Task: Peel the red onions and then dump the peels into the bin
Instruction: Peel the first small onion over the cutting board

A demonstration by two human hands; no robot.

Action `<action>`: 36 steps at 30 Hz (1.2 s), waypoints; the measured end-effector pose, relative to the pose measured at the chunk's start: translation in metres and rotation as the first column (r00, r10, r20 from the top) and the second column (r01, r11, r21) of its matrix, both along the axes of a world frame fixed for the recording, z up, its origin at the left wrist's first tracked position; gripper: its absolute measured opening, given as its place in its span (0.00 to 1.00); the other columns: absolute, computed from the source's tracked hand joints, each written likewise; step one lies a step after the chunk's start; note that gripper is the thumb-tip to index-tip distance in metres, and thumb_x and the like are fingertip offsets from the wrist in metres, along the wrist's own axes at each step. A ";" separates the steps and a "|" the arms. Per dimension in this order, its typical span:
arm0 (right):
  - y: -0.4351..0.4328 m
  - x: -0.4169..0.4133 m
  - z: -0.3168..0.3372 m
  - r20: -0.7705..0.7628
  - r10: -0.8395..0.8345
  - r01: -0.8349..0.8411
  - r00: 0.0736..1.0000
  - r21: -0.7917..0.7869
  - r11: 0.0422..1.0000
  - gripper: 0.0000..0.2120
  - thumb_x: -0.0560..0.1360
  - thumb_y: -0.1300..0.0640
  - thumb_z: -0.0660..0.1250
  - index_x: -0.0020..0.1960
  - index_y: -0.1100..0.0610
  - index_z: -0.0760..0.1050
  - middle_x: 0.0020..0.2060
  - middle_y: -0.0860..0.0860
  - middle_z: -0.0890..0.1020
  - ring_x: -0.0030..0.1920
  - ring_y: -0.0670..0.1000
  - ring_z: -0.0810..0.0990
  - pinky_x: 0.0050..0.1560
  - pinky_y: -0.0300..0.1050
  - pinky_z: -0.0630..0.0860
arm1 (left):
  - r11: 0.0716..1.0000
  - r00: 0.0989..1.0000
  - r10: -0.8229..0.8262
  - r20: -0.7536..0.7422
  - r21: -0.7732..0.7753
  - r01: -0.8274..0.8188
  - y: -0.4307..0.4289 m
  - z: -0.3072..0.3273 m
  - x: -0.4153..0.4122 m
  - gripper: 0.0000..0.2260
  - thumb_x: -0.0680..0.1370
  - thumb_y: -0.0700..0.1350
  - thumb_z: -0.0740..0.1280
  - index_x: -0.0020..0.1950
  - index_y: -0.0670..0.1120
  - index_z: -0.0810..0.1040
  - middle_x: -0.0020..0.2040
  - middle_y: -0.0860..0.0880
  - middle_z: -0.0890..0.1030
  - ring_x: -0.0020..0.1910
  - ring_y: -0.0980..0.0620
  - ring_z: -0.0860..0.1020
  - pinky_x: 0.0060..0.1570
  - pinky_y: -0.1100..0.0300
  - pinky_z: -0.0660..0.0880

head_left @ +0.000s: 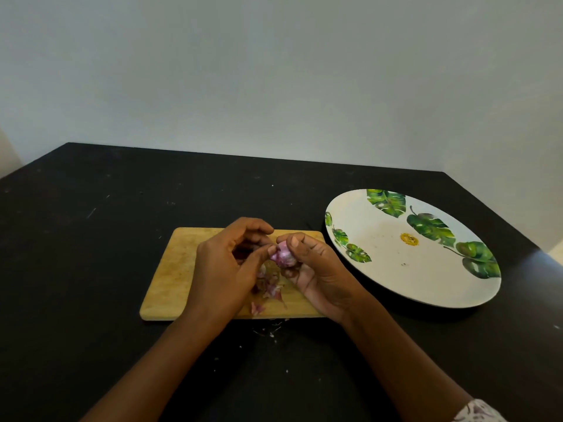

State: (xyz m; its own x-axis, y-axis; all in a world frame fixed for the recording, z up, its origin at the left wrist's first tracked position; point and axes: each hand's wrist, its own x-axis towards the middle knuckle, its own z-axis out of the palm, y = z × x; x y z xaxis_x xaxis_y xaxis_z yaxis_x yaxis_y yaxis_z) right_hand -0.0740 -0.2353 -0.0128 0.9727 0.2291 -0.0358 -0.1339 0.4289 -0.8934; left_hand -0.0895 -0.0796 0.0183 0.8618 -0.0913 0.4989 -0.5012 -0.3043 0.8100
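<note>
1. Over the middle of the board, your right hand grips the onion, with fingers and thumb curled round it from the right. The onion is held up off the wood, and its pale purple surface shows between your two hands.
2. Your left hand is just left of the onion, fingers curled, with the thumb tip touching the onion's upper left side. You cannot tell from this view whether that hand is pinching a strip of skin or only touching.
3. Peels lie in a loose heap on the board, right under your hands, and one scrap lies close to the near edge. A few tiny bits lie on the table just in front of the board.
4. The board lies flat on the black table with a long side towards you.
5. To the right of the board is a plate, white with green leaf prints and a yellow mark near its middle. Its rim comes close to the board's far right corner.
6. A patterned sleeve shows on your right arm in the bottom corner.
</note>
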 end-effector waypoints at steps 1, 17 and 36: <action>0.000 -0.001 0.001 -0.004 0.001 -0.001 1.000 0.005 1.000 0.16 0.68 0.51 0.74 0.49 0.61 0.78 0.49 0.61 0.81 0.55 0.59 0.77 0.62 0.56 0.73 | 1.000 1.000 -0.005 -0.014 -0.016 0.005 0.000 0.000 0.000 0.12 0.72 0.36 0.71 0.50 0.51 0.78 0.42 0.53 0.82 0.43 0.61 0.80 0.44 0.71 0.75; 0.000 -0.003 0.009 -0.105 -0.032 0.046 0.994 0.131 0.990 0.11 0.72 0.56 0.66 0.51 0.60 0.79 0.48 0.57 0.83 0.44 0.50 0.82 0.41 0.39 0.80 | 0.990 0.994 -0.067 -0.085 -0.129 0.056 -0.001 0.010 -0.005 0.15 0.72 0.40 0.70 0.56 0.55 0.75 0.48 0.59 0.81 0.50 0.65 0.79 0.46 0.73 0.74; 0.000 -0.005 0.008 0.003 0.072 -0.071 0.997 0.137 0.988 0.21 0.60 0.53 0.80 0.49 0.60 0.81 0.46 0.58 0.84 0.47 0.53 0.84 0.44 0.41 0.80 | 0.986 0.982 -0.046 -0.184 -0.166 0.015 0.001 0.006 -0.001 0.13 0.67 0.39 0.74 0.49 0.49 0.77 0.42 0.49 0.83 0.43 0.56 0.81 0.46 0.65 0.78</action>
